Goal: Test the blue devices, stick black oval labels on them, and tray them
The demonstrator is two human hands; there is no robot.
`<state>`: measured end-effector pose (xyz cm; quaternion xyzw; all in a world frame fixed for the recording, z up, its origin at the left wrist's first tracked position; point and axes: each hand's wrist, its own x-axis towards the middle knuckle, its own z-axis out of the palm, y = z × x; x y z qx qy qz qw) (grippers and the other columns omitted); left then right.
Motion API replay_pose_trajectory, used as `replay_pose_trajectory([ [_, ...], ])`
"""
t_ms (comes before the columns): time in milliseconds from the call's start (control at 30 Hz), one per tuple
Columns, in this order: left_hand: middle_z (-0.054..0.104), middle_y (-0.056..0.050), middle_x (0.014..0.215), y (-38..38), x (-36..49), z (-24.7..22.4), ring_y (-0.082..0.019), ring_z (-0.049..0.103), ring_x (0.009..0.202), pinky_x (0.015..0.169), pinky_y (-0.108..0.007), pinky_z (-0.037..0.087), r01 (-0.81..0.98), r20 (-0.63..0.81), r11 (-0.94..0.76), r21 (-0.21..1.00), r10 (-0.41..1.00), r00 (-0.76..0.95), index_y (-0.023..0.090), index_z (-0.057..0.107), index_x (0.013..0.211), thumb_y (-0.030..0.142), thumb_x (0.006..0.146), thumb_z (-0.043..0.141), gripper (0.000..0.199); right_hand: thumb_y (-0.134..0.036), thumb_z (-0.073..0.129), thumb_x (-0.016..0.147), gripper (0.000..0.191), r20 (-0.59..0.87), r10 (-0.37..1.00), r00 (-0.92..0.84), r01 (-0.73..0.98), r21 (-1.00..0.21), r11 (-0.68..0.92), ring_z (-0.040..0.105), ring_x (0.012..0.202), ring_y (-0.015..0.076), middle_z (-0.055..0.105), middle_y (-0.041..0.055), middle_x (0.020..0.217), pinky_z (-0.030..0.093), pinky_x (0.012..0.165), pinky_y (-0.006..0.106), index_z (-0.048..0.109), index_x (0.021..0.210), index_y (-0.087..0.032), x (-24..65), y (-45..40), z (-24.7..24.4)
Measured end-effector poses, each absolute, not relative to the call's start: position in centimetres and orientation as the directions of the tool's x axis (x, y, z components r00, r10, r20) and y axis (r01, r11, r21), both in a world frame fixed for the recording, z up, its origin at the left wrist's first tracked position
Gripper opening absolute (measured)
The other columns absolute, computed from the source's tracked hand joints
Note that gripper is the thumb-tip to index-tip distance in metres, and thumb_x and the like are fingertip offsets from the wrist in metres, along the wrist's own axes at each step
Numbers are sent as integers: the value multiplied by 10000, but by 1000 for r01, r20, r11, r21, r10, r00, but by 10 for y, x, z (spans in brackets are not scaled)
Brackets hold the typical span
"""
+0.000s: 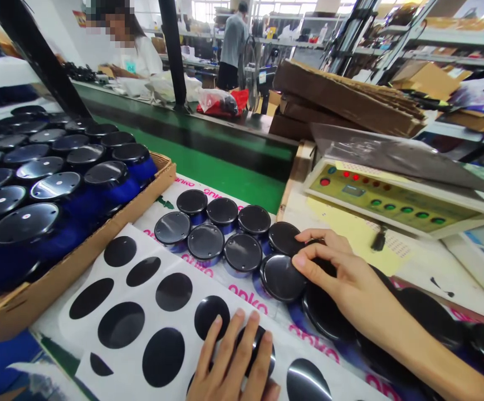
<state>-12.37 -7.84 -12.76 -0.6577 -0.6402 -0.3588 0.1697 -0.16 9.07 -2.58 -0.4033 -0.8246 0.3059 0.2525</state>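
Note:
My left hand [233,362] lies with its fingers spread on a white sheet [137,284] of round black stickers. My right hand [337,267] is at a blue-sided cup with a flat black top [282,277], thumb and index finger pinched at the top's right edge. Whether a thin black disc is between those fingertips, I cannot make out. Several more black-topped pieces [243,252] stand in two rows on the pink-lettered covering, running left and right of my right hand. Part of the row is hidden under my right hand and forearm.
A cardboard tray [141,195] full of blue pieces with black tops fills the left. A control box [392,195] with lit buttons stands at the right. Behind are a green belt [220,172], stacked brown cardboard [342,100] and two people across the bench.

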Motion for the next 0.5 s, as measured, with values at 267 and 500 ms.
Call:
replay_pose_trajectory([
  [267, 681, -47, 1150, -79, -124, -127, -229, 597, 1127, 1125, -392, 264, 962, 684, -135, 239, 727, -68, 202, 690, 1059, 318, 941, 434, 305, -361, 519, 896, 243, 254, 784, -566, 557, -584, 591, 495, 1034, 271, 540, 64, 1058, 426, 872, 494, 601, 702, -239, -3, 87, -29],
  [500, 679, -43, 1155, -79, -126, -126, -230, 603, 1119, 1128, -387, 261, 957, 677, -146, 250, 733, -65, 209, 688, 1066, 313, 916, 474, 281, -294, 537, 889, 195, 311, 756, -576, 576, -501, 646, 479, 954, 241, 513, 54, 971, 433, 812, 426, 547, 707, -226, -6, 86, -29],
])
